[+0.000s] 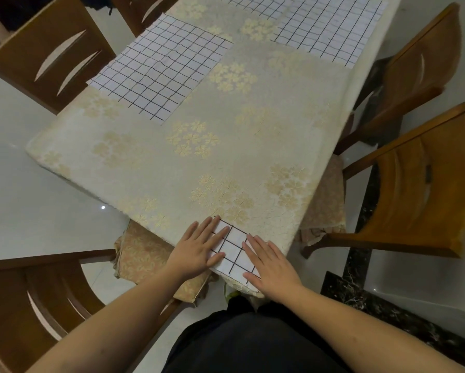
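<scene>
A small folded white cloth with a black grid (232,250) lies at the near corner of the table (172,168), which wears a cream tablecloth with gold flowers. My left hand (199,247) lies flat on the cloth's left part, fingers straight and spread. My right hand (270,261) presses flat on its right part, also with straight fingers. Both hands hide much of the cloth.
Two larger grid cloths lie spread flat, one at the left middle (158,68) and one at the far right (331,25). Wooden chairs stand around: near left (37,297), far left (51,52), and two on the right (425,184). A folded floral cloth (145,254) hangs below the table edge.
</scene>
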The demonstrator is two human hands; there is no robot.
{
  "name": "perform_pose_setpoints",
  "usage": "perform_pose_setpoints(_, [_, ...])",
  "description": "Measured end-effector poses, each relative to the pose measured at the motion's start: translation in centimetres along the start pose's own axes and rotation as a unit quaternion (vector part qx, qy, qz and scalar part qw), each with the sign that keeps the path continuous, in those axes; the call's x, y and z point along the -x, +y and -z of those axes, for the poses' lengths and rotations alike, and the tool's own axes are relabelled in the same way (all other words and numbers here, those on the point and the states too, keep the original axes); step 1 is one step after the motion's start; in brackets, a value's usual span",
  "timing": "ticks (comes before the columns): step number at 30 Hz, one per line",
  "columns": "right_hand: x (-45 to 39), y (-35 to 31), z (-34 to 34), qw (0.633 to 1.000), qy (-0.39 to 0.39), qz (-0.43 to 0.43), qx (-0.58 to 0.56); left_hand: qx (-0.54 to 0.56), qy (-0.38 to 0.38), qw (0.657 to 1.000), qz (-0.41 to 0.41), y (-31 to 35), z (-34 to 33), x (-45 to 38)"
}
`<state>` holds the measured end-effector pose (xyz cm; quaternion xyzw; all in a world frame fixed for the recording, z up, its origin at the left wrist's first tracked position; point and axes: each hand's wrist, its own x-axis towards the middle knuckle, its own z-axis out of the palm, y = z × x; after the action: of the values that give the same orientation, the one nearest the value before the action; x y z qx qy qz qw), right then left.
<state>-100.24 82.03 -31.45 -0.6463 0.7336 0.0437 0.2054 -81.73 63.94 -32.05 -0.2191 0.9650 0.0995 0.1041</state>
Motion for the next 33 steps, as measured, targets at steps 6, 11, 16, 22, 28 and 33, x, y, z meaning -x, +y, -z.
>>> perform_pose_setpoints(6, [0.7,1.4,0.5,1.0,-0.011,-0.014,-0.013,0.009,-0.002,1.0,0.0,-0.9,0.2,-0.1])
perform_pose_setpoints(11, [0.7,1.0,0.7,0.999,-0.008,-0.037,-0.012,0.014,-0.018,1.0,0.005,-0.8,0.3,-0.1])
perform_pose_setpoints(16, [0.8,0.7,0.9,0.997,0.033,-0.061,-0.042,-0.009,0.048,0.999,-0.019,0.1,0.7,0.6])
perform_pose_setpoints(22, [1.7,0.6,1.0,0.991,0.065,-0.082,-0.084,-0.024,0.054,0.988,-0.145,3.0,-0.6,2.6])
perform_pose_setpoints(28, [2.6,0.1,1.7,0.985,0.083,-0.089,-0.118,-0.014,0.021,0.994,-0.108,4.1,-0.2,2.9])
perform_pose_setpoints(33, [3.7,-0.6,3.0,0.979,0.089,-0.093,-0.156,-0.005,0.0,0.998,-0.064,5.2,1.8,2.5])
